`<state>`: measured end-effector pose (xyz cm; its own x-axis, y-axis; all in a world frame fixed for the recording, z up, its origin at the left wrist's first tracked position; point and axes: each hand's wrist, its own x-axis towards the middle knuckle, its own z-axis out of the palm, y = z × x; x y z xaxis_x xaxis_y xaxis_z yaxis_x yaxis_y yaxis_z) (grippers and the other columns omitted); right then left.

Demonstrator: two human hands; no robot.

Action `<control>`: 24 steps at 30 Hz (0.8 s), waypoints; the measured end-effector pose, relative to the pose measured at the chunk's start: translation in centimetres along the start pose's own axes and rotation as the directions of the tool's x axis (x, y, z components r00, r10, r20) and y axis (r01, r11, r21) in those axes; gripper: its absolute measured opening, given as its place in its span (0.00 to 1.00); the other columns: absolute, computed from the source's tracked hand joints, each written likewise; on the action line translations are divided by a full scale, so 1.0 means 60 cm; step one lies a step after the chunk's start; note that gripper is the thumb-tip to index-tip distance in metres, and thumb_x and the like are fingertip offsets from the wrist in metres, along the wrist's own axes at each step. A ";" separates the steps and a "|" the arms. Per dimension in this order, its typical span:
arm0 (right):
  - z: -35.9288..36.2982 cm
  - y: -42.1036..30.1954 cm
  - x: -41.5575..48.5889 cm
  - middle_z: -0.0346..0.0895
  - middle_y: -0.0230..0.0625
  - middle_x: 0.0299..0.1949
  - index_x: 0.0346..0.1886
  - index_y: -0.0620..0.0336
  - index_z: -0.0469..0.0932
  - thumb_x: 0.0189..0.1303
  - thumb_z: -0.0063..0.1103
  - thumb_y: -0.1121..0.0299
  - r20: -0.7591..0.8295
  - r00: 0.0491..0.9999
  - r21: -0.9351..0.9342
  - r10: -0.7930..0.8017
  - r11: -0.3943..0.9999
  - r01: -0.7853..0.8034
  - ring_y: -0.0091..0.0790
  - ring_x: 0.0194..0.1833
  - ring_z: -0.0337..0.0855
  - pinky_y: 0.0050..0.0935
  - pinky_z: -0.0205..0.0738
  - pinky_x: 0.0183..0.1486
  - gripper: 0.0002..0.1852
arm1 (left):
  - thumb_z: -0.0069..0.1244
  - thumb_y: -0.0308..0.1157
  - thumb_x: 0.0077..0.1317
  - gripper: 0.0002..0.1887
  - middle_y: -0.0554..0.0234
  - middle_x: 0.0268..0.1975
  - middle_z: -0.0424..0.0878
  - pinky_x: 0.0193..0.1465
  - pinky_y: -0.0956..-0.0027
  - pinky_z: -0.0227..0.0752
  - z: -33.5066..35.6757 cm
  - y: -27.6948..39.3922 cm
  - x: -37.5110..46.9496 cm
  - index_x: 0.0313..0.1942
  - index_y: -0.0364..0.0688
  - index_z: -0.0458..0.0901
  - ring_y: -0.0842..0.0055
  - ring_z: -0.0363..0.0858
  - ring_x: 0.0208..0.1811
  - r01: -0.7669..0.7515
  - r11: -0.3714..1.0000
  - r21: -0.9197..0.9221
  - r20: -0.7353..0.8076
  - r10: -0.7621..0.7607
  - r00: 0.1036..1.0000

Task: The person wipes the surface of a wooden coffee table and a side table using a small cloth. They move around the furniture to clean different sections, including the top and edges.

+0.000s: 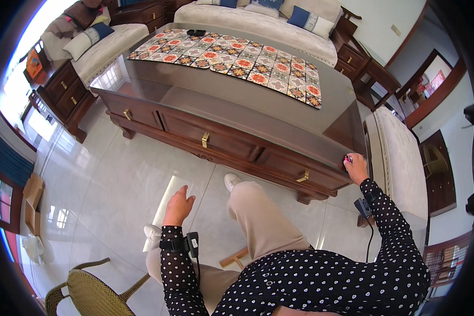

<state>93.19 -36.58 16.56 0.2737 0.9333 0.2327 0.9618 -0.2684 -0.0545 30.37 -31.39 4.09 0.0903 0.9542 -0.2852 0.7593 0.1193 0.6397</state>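
My right hand [356, 166] rests at the near right corner of the glass-topped wooden coffee table [221, 98], its fingers closed on a small pink and dark object [348, 159], mostly hidden by the fingers. My left hand [180, 206] is held over the tiled floor, away from the table, empty, with thumb and fingers apart. A patterned tile-print mat [245, 63] lies across the far part of the tabletop. On the mat's far left edge sits a small black object [196, 32], too small to name.
The table's front has drawers with brass handles [205, 140]. Cushioned sofas [252, 27] stand behind it, and a cushioned seat [399, 166] stands at the right. A woven chair [94, 292] is at the lower left. Cardboard boxes [33, 201] and a plastic bag [33, 248] lie at far left.
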 end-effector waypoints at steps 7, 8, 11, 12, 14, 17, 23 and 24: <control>0.037 -0.232 0.045 0.74 0.50 0.58 0.54 0.54 0.77 0.51 0.63 0.66 -0.102 0.852 0.064 -0.514 0.851 0.521 0.59 0.59 0.72 0.52 0.68 0.62 0.24 | 0.55 0.38 0.67 0.29 0.42 0.58 0.82 0.61 0.53 0.75 -0.014 0.015 -0.017 0.66 0.36 0.72 0.50 0.80 0.59 -0.052 0.998 0.041 -0.087 0.056 0.995; 0.037 -0.282 0.050 0.71 0.50 0.60 0.57 0.53 0.75 0.51 0.64 0.67 -0.074 0.826 0.072 -0.559 0.823 0.563 0.60 0.60 0.70 0.52 0.69 0.63 0.26 | 0.55 0.38 0.67 0.29 0.42 0.57 0.83 0.60 0.53 0.75 -0.018 0.017 -0.019 0.66 0.36 0.72 0.51 0.80 0.59 -0.047 0.998 0.049 -0.088 0.051 0.995; 0.041 -0.422 0.068 0.71 0.44 0.58 0.55 0.52 0.76 0.55 0.62 0.69 -0.121 0.668 -0.023 -0.735 0.674 0.738 0.53 0.61 0.70 0.49 0.70 0.59 0.21 | 0.55 0.38 0.68 0.29 0.43 0.55 0.84 0.58 0.53 0.76 -0.029 0.021 -0.023 0.66 0.37 0.71 0.52 0.81 0.57 -0.032 0.997 0.063 -0.099 0.038 0.994; 0.043 -0.463 0.079 0.71 0.43 0.58 0.54 0.52 0.76 0.56 0.61 0.69 -0.130 0.587 -0.099 -0.799 0.600 0.794 0.52 0.61 0.70 0.48 0.70 0.58 0.20 | 0.56 0.38 0.68 0.29 0.44 0.54 0.84 0.58 0.53 0.77 -0.033 0.023 -0.024 0.66 0.37 0.71 0.52 0.82 0.57 -0.027 0.998 0.063 -0.102 0.033 0.994; 0.051 -0.541 0.104 0.71 0.41 0.58 0.53 0.52 0.77 0.59 0.59 0.69 -0.139 0.445 -0.221 -0.885 0.465 0.857 0.49 0.61 0.69 0.45 0.69 0.56 0.17 | 0.56 0.38 0.68 0.29 0.45 0.53 0.85 0.56 0.53 0.77 -0.040 0.026 -0.026 0.67 0.38 0.70 0.52 0.82 0.55 -0.029 0.998 0.059 -0.117 0.035 0.992; 0.070 -0.649 0.137 0.71 0.40 0.59 0.51 0.54 0.78 0.61 0.56 0.68 -0.144 0.297 -0.351 -0.944 0.329 0.877 0.47 0.63 0.67 0.43 0.67 0.55 0.15 | 0.56 0.37 0.67 0.30 0.43 0.51 0.85 0.55 0.52 0.77 -0.048 0.029 -0.028 0.67 0.37 0.70 0.50 0.83 0.53 -0.048 0.998 0.028 -0.144 0.052 0.988; 0.107 -0.797 0.179 0.72 0.37 0.59 0.49 0.56 0.81 0.61 0.54 0.66 -0.071 0.190 -0.529 -0.979 0.198 0.825 0.46 0.65 0.65 0.41 0.63 0.57 0.14 | 0.57 0.37 0.66 0.31 0.38 0.50 0.85 0.53 0.50 0.77 -0.065 0.028 -0.026 0.67 0.36 0.70 0.47 0.83 0.51 -0.047 0.998 -0.028 -0.170 0.041 0.985; 0.110 -0.801 0.180 0.72 0.38 0.59 0.49 0.55 0.82 0.61 0.55 0.66 -0.042 0.178 -0.550 -0.983 0.171 0.817 0.46 0.65 0.65 0.42 0.62 0.57 0.15 | 0.57 0.37 0.66 0.31 0.38 0.50 0.85 0.53 0.50 0.77 -0.067 0.027 -0.025 0.67 0.37 0.69 0.47 0.83 0.51 -0.038 0.999 -0.022 -0.166 0.034 0.985</control>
<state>50.02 -12.06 15.28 -0.8974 0.4197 0.1359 0.3820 0.5853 0.7151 28.85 -31.51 8.43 0.0077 0.9901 -0.1404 0.7412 0.0886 0.6654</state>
